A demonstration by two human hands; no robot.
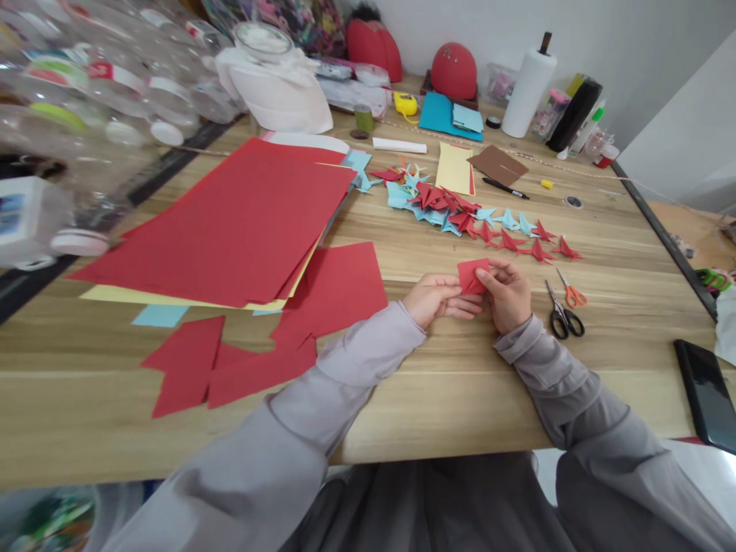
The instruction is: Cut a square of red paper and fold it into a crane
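A small folded square of red paper (471, 277) is held up a little above the table between both hands. My left hand (438, 297) grips its left side, thumb on top and fingers underneath. On the right side, my right hand (508, 294) pinches the same paper, its thumb pressed on the front face. Beyond the hands lie folded paper cranes, red (442, 198) and light blue (508, 220), some piled and some in rows. To the right of my right hand are black-handled scissors (565, 316) and small orange-handled scissors (573, 293).
Large red sheets (241, 222) are stacked at the left, with cut red pieces (253, 372) in front. Plastic bottles (120, 84) crowd the far left. A phone (706, 391) lies at the right edge. Behind the cranes are yellow paper (454, 170), a black pen (506, 188) and a yellow tape measure (405, 103).
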